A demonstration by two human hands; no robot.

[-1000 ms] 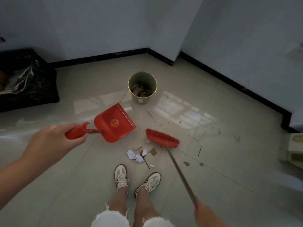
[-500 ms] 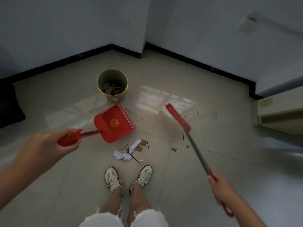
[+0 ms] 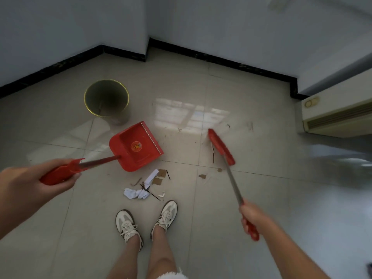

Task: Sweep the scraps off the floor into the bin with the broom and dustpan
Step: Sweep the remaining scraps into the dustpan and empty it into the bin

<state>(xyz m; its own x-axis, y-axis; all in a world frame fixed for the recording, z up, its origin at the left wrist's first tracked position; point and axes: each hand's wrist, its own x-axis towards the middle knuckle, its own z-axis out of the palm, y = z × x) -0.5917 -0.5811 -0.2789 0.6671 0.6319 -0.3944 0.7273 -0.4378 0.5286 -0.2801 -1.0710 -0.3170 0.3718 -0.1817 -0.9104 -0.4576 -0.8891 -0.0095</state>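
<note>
Pale glossy floor tiles fill the view, edged by a black skirting board under grey-blue walls. We look down past our own shoes at six o'clock.

Our left hand, at nine o'clock, has its fingers curled round the red grip of the dustpan. The pan sits near the centre, open edge toward one o'clock, and nothing shows inside it. Our right hand, at four o'clock, is wrapped round the broom just above its red end cap. The red brush head reaches out toward two o'clock.

The bin stands at eleven o'clock, just beyond the pan.

We judge the job to be at the gathering stage. Crumpled paper and cardboard bits lie in a loose pile between pan and shoes. Brown flecks and a thin black stick lie apart near the brush, with specks beyond. All of it has yet to be swept into the pan and tipped out.

Inside the bin it is too dark to read. We cannot tell whether pan or bristles touch the floor. Our left fingertips are hidden under the grip, and the floor at three o'clock is blurred, below a cream unit cut off by the frame
</note>
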